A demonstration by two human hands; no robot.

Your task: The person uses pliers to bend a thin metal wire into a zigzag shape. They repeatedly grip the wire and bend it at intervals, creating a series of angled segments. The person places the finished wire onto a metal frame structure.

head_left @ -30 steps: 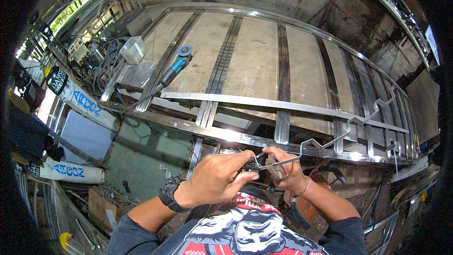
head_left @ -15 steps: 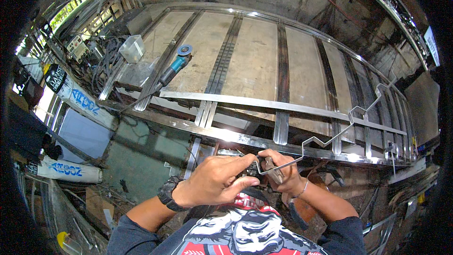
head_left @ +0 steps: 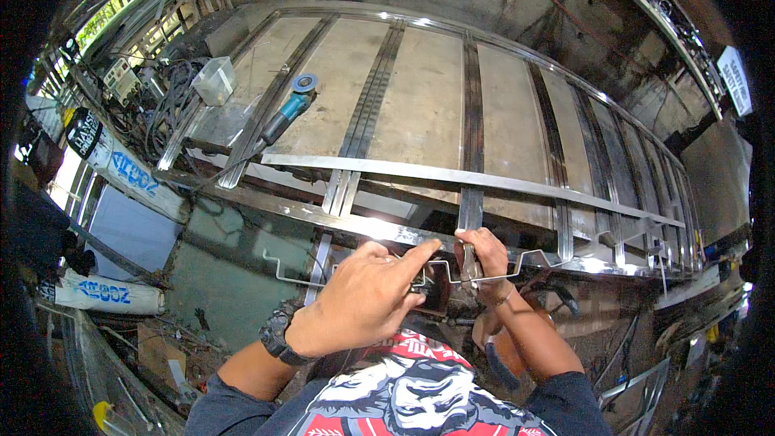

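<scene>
A thin metal strip (head_left: 488,278), bent into a zigzag, lies roughly level across the front of my body. Its left end sticks out past my left hand (head_left: 367,295), and its right part reaches toward the steel frame. My left hand is closed around the strip, with index finger and thumb showing on its right side; the other fingers are hidden. In my right hand (head_left: 487,257) is a short silvery metal tool (head_left: 469,265), its exact kind unclear, upright against the strip. A dark metal object (head_left: 420,276) shows partly between my hands.
Beyond my hands a large welded steel frame (head_left: 387,228) with several crossbars spans the workbench. On it lie a teal angle grinder (head_left: 289,117), a clear plastic bin (head_left: 215,81) and a long flat bar (head_left: 404,173). Cables (head_left: 171,101) tangle at the left, near printed white sacks (head_left: 105,291).
The zigzag strip has swung from a slant up to the right to nearly level and slid left, so one end now shows left of my left hand. Both hands stay close together.
</scene>
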